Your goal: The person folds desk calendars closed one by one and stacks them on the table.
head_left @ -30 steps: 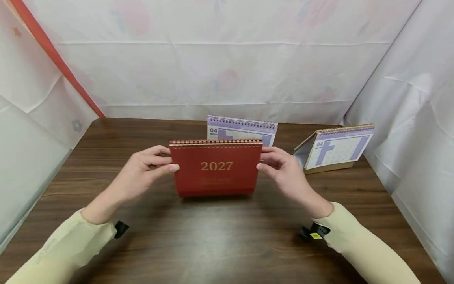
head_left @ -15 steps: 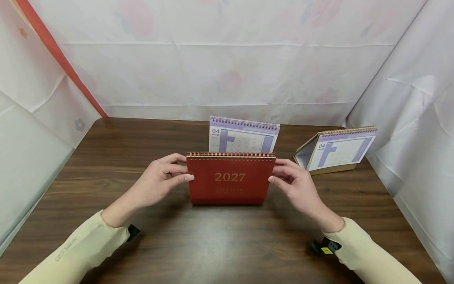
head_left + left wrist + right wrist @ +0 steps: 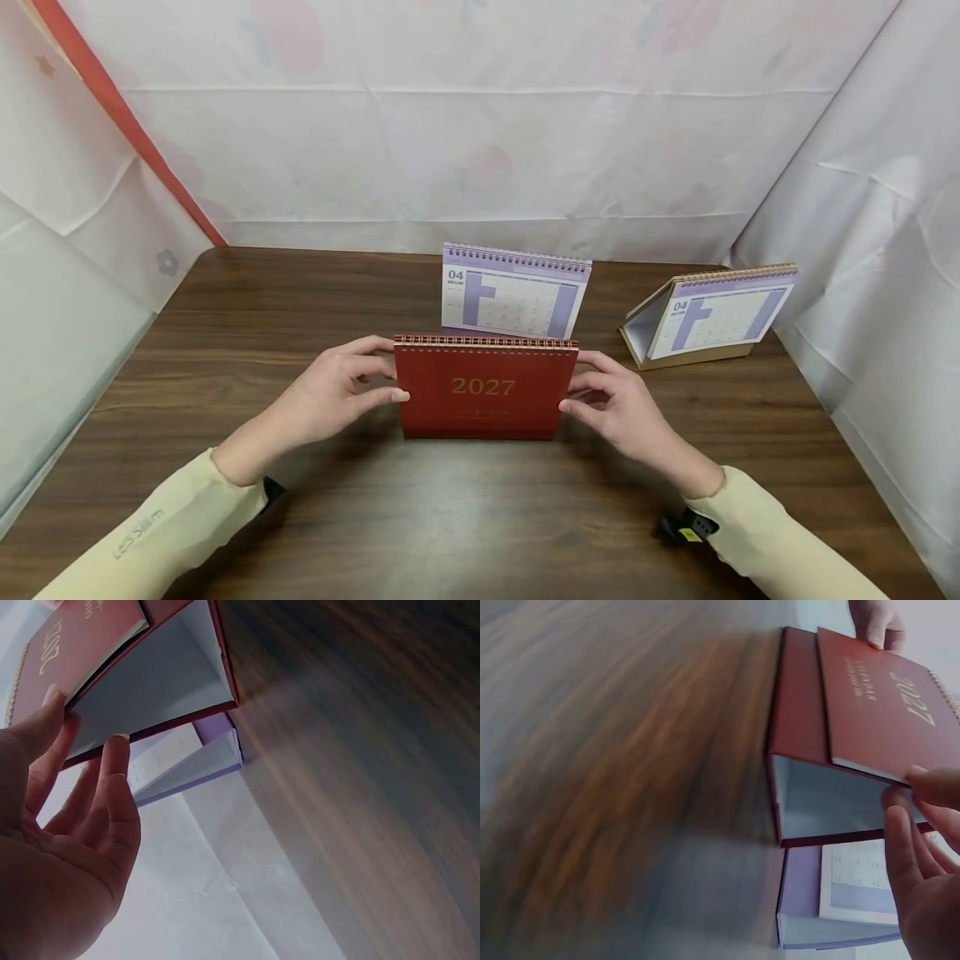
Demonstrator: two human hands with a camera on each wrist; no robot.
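Note:
A red spiral-bound desk calendar (image 3: 483, 408) marked 2027 stands upright like a tent on the wooden table, front cover towards me. My left hand (image 3: 330, 396) holds its left edge, the thumb on the cover and the other fingers at the rear panel. At the opposite edge, my right hand (image 3: 618, 404) pinches in the same way, thumb in front. Both wrist views show the calendar's hollow pale inside from the ends. Close behind it stands a purple desk calendar (image 3: 517, 296) with an 04 page, its lower part hidden by the red one.
Another purple-and-white calendar (image 3: 720, 317) on a tan stand sits at the right rear, turned at an angle. White patterned cloth (image 3: 480, 125) hangs behind the table (image 3: 450, 525) and along its sides. A red strip (image 3: 127, 117) runs down the left corner.
Both hands have brought the red calendar towards me and a little to the right. More of the purple calendar behind it shows now. The calendar at the right has stayed put.

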